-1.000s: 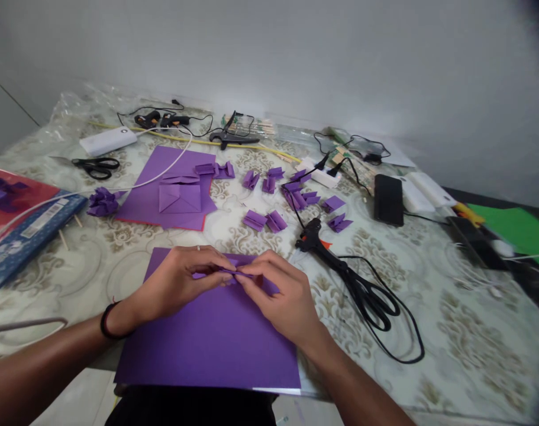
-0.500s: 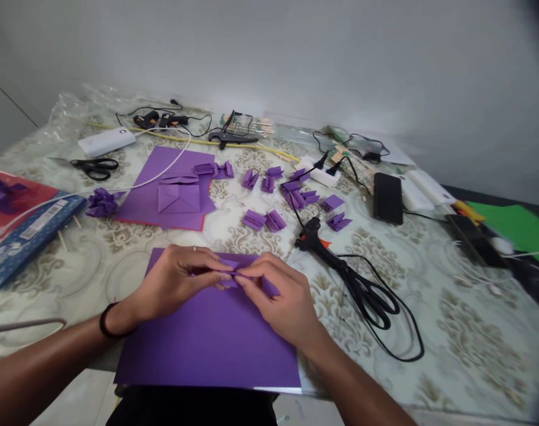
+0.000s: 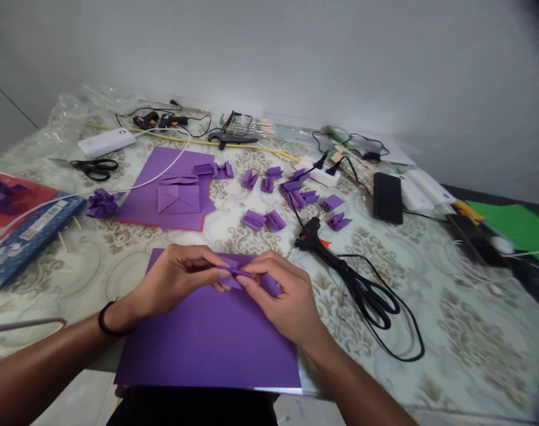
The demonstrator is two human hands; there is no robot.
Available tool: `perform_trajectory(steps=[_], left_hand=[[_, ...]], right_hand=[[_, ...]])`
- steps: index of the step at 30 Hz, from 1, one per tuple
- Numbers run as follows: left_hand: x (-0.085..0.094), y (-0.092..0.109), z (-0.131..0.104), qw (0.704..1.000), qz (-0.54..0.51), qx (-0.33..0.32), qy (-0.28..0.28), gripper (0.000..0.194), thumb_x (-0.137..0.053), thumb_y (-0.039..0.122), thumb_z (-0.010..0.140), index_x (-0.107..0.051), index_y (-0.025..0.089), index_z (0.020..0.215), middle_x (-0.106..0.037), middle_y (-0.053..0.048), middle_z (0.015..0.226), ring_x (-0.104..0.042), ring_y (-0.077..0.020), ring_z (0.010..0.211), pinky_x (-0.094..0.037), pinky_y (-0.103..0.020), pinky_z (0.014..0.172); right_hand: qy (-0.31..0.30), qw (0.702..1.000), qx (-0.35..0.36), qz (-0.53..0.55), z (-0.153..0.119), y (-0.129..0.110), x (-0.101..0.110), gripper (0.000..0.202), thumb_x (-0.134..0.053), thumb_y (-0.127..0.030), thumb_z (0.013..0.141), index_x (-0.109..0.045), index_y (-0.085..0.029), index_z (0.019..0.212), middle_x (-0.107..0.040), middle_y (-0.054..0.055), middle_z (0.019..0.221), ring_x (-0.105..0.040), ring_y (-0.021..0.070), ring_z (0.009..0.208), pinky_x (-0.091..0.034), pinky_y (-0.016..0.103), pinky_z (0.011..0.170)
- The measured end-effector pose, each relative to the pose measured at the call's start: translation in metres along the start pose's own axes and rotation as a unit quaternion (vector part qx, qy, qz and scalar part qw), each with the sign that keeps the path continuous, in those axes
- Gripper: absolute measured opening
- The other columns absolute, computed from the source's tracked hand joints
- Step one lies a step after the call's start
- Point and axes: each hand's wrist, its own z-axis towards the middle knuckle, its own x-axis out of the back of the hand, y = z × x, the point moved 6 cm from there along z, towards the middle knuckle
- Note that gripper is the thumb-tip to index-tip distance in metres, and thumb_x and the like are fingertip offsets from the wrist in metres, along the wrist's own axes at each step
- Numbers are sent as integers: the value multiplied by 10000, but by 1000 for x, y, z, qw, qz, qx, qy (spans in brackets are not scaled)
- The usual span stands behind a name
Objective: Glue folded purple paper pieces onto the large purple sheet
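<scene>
Between my two hands is a small folded piece of purple paper (image 3: 234,273), pinched from both sides. My left hand (image 3: 179,275) is closed on its left end, thumb and fingers pressed together. On the other end, my right hand (image 3: 283,290) grips it between thumb and forefinger. Both hands are over a large purple sheet (image 3: 207,343) at the table's front edge. Farther back lie several small folded purple pieces (image 3: 275,220). A larger folded purple paper (image 3: 179,199) rests on a stack of purple and red sheets (image 3: 142,204) to the left.
A black glue gun (image 3: 316,236) with its cord lies right of my hands. Black-handled scissors (image 3: 98,168), a crumpled purple paper (image 3: 102,203) and a blue packet (image 3: 34,234) are at left. A black phone (image 3: 388,198) and green paper (image 3: 513,225) are at right.
My fingers have shifted slightly apart along the folded paper, so more of it shows between them. Everything else on the table stays in place.
</scene>
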Motion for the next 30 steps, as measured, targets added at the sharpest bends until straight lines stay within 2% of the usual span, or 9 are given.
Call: perform_trajectory(steps=[7, 9, 11, 13, 16, 20, 24, 28, 30], left_hand=[[0, -3, -1, 1000, -7, 14, -4, 68, -819, 205, 861, -792, 142, 853, -827, -42, 787, -822, -194, 764, -673, -268, 747], [-1, -5, 0, 999, -29, 17, -14, 92, -817, 191, 865, -755, 141, 912, -817, -31, 808, -819, -186, 788, -674, -275, 783], [-2, -4, 2, 998, -66, 1, -21, 206, -825, 175, 862, -679, 162, 1007, -799, -12, 847, -814, -178, 795, -677, -284, 795], [-2, -2, 3, 994, -101, -22, -21, 324, -834, 153, 855, -580, 199, 1051, -772, 5, 936, -811, -168, 798, -679, -279, 776], [-1, -1, 4, 993, -108, -37, -21, 362, -826, 131, 861, -512, 215, 1020, -703, -11, 1147, -807, -158, 840, -677, -274, 779], [-2, -1, 2, 994, -91, -34, -44, 287, -809, 146, 877, -555, 195, 1000, -632, -50, 1282, -789, -159, 907, -664, -289, 837], [-4, -5, 1, 995, -86, -10, -57, 276, -817, 160, 871, -612, 187, 1056, -674, -58, 1194, -759, -166, 974, -641, -301, 896], [-6, -5, 0, 996, -54, 14, -66, 315, -820, 203, 873, -641, 185, 1132, -709, -69, 1118, -742, -200, 1011, -634, -345, 910], [-5, 0, 0, 998, -11, -1, -62, 241, -792, 241, 902, -678, 184, 1107, -703, -72, 1132, -725, -205, 1026, -621, -341, 907]], right_hand=[[-6, 1000, -1, 5, 1, 0, 0, 127, -701, -110, 950, -684, -217, 882, -686, -3, 814, -661, 143, 737, -545, 278, 678], [-16, 1000, -22, 3, 0, 5, -2, 100, -692, -133, 956, -679, -227, 922, -661, -8, 815, -647, 145, 738, -541, 282, 674], [-8, 999, -45, 9, 0, 10, -1, 114, -696, -146, 952, -671, -242, 1009, -627, -17, 831, -630, 140, 736, -545, 279, 672], [12, 999, -47, 19, -1, 11, 2, 169, -703, -142, 944, -653, -255, 1060, -604, -21, 861, -618, 133, 743, -554, 272, 679], [16, 1000, -13, 3, 0, 7, 4, 158, -682, -114, 953, -666, -259, 1016, -615, 0, 923, -630, 141, 795, -563, 279, 693], [-13, 1000, 11, -18, 1, 3, 1, 185, -669, -110, 960, -723, -270, 1035, -608, 16, 954, -644, 151, 801, -573, 296, 692], [-11, 1000, 13, -15, 0, 3, 1, 292, -675, -101, 958, -716, -294, 1172, -620, 12, 983, -637, 140, 773, -585, 306, 716], [3, 999, 39, -29, 0, 1, 3, 270, -677, -72, 949, -761, -284, 1093, -603, 16, 954, -643, 143, 808, -565, 282, 671], [7, 998, 51, -40, 0, 0, 3, 268, -672, -65, 952, -779, -282, 1068, -598, 15, 927, -635, 138, 780, -556, 275, 642]])
